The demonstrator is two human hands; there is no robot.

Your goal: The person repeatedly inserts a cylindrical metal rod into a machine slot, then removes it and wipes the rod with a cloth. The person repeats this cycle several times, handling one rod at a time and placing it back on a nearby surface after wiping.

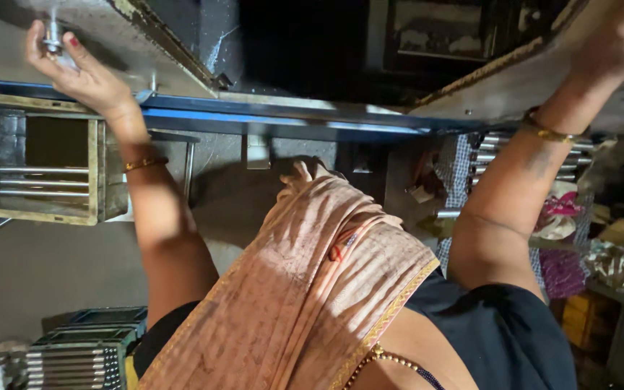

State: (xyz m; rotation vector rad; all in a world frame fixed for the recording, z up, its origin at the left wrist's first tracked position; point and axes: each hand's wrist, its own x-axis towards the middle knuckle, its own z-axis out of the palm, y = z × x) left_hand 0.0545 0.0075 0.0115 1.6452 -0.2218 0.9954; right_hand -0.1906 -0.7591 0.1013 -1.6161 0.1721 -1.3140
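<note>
Fingers of the left hand pinch a small shiny metal piece, thumb on one side and fingertips on the other, pressed up against the grey tabletop that fills the upper left of the head view. That metal piece sits at the far left of the tabletop, well apart from its blue edge rail, which runs across the middle of the picture. A thin gold bangle circles the left wrist just below the rail. The right hand rests at the opposite end of the rail, on a second grey slab; it is cut off by the picture's edge, so I cannot tell whether its fingers are curled or spread, or whether they hold anything. A gold bracelet rings the right wrist near the rail's right end. Between the two arms, below the rail, hangs a pleated peach cloth with a gold border, over a dark garment. Left of the left arm, under the rail, a wooden-framed box holds bright steel rods. More steel rods lie in dark crates at the lower left. Right of the right arm, more rod ends and pink cloth show.
</note>
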